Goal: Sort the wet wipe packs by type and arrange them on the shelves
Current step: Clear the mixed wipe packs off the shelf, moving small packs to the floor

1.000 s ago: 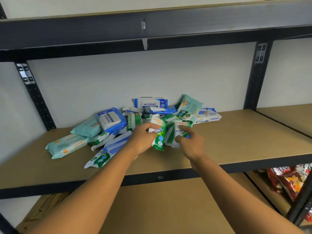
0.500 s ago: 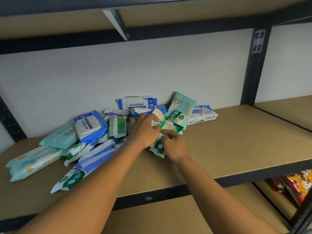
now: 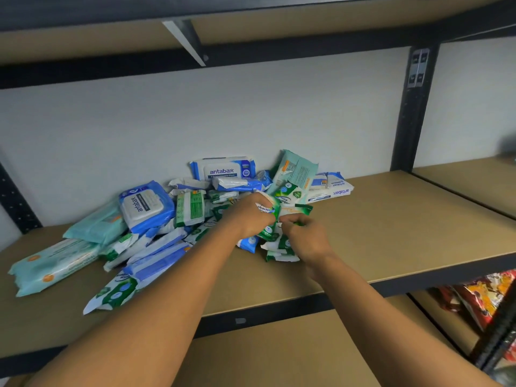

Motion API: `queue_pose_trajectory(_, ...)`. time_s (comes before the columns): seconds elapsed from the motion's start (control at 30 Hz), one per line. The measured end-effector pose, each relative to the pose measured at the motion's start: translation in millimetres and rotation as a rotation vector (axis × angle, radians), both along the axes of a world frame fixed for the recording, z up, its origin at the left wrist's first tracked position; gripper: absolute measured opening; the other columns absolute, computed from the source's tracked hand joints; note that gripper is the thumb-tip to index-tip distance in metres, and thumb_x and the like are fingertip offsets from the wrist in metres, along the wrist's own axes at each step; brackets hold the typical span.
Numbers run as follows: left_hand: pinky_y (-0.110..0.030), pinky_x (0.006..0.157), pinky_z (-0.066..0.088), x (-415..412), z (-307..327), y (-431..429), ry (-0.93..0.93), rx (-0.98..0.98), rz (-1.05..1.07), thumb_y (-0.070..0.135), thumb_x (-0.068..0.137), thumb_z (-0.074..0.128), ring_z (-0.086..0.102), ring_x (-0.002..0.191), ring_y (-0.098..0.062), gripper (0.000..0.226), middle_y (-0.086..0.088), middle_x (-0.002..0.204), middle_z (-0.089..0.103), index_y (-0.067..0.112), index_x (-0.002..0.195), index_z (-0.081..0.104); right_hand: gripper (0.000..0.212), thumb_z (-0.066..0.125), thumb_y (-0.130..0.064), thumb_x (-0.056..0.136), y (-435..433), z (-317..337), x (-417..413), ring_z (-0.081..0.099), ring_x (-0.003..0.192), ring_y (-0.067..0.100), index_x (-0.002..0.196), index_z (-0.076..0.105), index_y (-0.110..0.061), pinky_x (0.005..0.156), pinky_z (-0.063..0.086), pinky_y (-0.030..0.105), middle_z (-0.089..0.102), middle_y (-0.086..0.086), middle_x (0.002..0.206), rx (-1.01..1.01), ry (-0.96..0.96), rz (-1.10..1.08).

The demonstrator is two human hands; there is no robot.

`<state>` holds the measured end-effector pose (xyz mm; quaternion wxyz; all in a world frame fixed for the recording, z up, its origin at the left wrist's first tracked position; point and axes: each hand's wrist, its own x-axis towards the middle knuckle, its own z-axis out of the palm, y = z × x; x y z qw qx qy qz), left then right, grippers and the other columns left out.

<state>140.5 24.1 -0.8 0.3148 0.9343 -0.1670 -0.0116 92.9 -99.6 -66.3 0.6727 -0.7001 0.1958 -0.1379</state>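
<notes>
Head view, looking down onto a brown shelf [image 3: 391, 219] in a black metal rack, white wall behind

Far left: a long pale teal pack [image 3: 53, 263] lies flat near the shelf's front edge. A second teal pack [image 3: 95, 227] rests behind it, tilted against the heap. Just right of that, a blue antabax pack with a white lid [image 3: 145, 205] sits tipped up on top of other packs. Below it, flat blue-and-white packs [image 3: 159, 261] fan toward the front, and a green-and-white pack [image 3: 114, 294] lies nearest the edge.

Centre: an upright antabax pack [image 3: 223, 170] stands against the wall. The left hand [image 3: 245, 216] reaches into the middle of the heap, fingers curled round a green antibacterial pack [image 3: 266, 209]. The right hand [image 3: 307, 238] is just beside it, nearly touching, fingers bent and pinching at a small green-and-white pack [image 3: 279, 256] on the shelf; how much it holds is hidden by the knuckles.

Right of the hands: a teal pack stood on end [image 3: 297, 169] leans at the back, and a white-and-blue antabax pack [image 3: 332, 188] lies flat, its label upside down. The right half of the shelf board is bare brown.

Far right: a black upright post [image 3: 413, 113], then red and yellow snack bags [image 3: 485, 291] on a lower level
</notes>
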Motion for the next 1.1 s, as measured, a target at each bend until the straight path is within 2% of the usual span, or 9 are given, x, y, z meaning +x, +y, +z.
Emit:
queue_pose_trajectory(0.17, -0.024, 0.075, 0.048, -24, -5, 2, 0.021, -0.149, -0.026, 0.015, 0.082, 0.071, 0.060, 0.096, -0.017, 0.035, -0.001, 0.117, 0.062, 0.023, 0.115, 0.064, 0.011, 0.063, -0.023, 0.085, -2, 13, -36, 0.071, 0.089, 0.028, 0.089, 0.073, -0.019, 0.083, 0.058, 0.041, 0.075, 0.011, 0.093, -0.001, -0.015, 0.077)
queue_pose_trajectory(0.27, -0.023, 0.066, 0.046, -54, -3, 11, 0.007, -0.270, -0.011, 0.012, 0.083, 0.071, 0.058, 0.084, -0.012, 0.034, 0.002, 0.111, 0.061, 0.023, 0.115, 0.066, 0.012, 0.061, -0.018, 0.089, -1, 19, -62, 0.064, 0.080, 0.017, 0.093, 0.073, -0.016, 0.071, 0.052, 0.029, 0.071, 0.001, 0.086, 0.003, -0.026, 0.120)
queue_pose_trajectory(0.37, -0.030, 0.078, 0.052, -90, -8, 31, 0.027, -0.400, 0.011, 0.016, 0.085, 0.071, 0.058, 0.085, -0.005, 0.032, 0.011, 0.108, 0.059, 0.028, 0.115, 0.065, 0.016, 0.059, -0.016, 0.091, 5, 25, -96, 0.058, 0.076, 0.011, 0.098, 0.073, -0.014, 0.055, 0.044, 0.018, 0.066, -0.005, 0.084, -0.007, -0.042, 0.173)
queue_pose_trajectory(0.53, -0.037, 0.084, 0.056, -158, -28, 78, 0.057, -0.505, 0.078, 0.030, 0.087, 0.070, 0.063, 0.097, -0.010, 0.029, 0.016, 0.116, 0.056, 0.045, 0.111, 0.062, 0.022, 0.055, -0.015, 0.090, 24, 16, -161, 0.064, 0.099, 0.014, 0.097, 0.074, -0.024, 0.076, 0.048, 0.027, 0.071, -0.005, 0.103, -0.006, -0.036, 0.264)
queue_pose_trajectory(0.73, -0.022, 0.072, 0.056, -241, -88, 115, 0.150, -0.559, 0.136, 0.024, 0.089, 0.071, 0.068, 0.088, -0.002, 0.032, 0.017, 0.107, 0.066, 0.040, 0.116, 0.064, 0.024, 0.055, -0.008, 0.090, 56, -33, -225, 0.073, 0.088, 0.022, 0.097, 0.075, -0.020, 0.079, 0.061, 0.045, 0.075, 0.002, 0.097, 0.014, -0.024, 0.307)
queue_pose_trajectory(0.9, -0.026, 0.073, 0.053, -282, -170, 135, 0.288, -0.463, 0.228, 0.022, 0.091, 0.069, 0.064, 0.084, -0.013, 0.034, 0.014, 0.106, 0.061, 0.033, 0.122, 0.062, 0.021, 0.058, -0.016, 0.093, 74, -111, -254, 0.066, 0.088, 0.030, 0.094, 0.075, -0.029, 0.080, 0.055, 0.050, 0.072, 0.012, 0.103, -0.079, 0.157, 0.390)
queue_pose_trajectory(0.97, -0.028, 0.065, 0.046, -291, -207, 140, 0.389, -0.418, 0.264, 0.026, 0.092, 0.067, 0.056, 0.068, -0.019, 0.033, 0.011, 0.087, 0.057, 0.037, 0.122, 0.061, 0.019, 0.057, -0.022, 0.095, 78, -142, -259, 0.061, 0.101, 0.044, 0.099, 0.074, -0.031, 0.084, 0.052, 0.053, 0.067, 0.022, 0.112, -0.109, 0.268, 0.431)
queue_pose_trajectory(1.03, -0.026, 0.059, 0.043, -298, -238, 141, 0.448, -0.391, 0.302, 0.025, 0.092, 0.067, 0.049, 0.063, -0.016, 0.032, 0.014, 0.076, 0.053, 0.035, 0.121, 0.061, 0.019, 0.056, -0.022, 0.097, 81, -169, -262, 0.052, 0.114, 0.051, 0.103, 0.072, -0.029, 0.092, 0.047, 0.060, 0.059, 0.032, 0.122, -0.126, 0.355, 0.473)
queue_pose_trajectory(1.1, -0.017, 0.057, 0.043, -301, -263, 140, 0.472, -0.366, 0.332, 0.020, 0.091, 0.067, 0.050, 0.064, -0.006, 0.032, 0.017, 0.082, 0.055, 0.030, 0.122, 0.063, 0.018, 0.056, -0.018, 0.097, 86, -190, -263, 0.058, 0.107, 0.049, 0.102, 0.071, -0.026, 0.093, 0.046, 0.060, 0.058, 0.032, 0.124, -0.123, 0.418, 0.486)
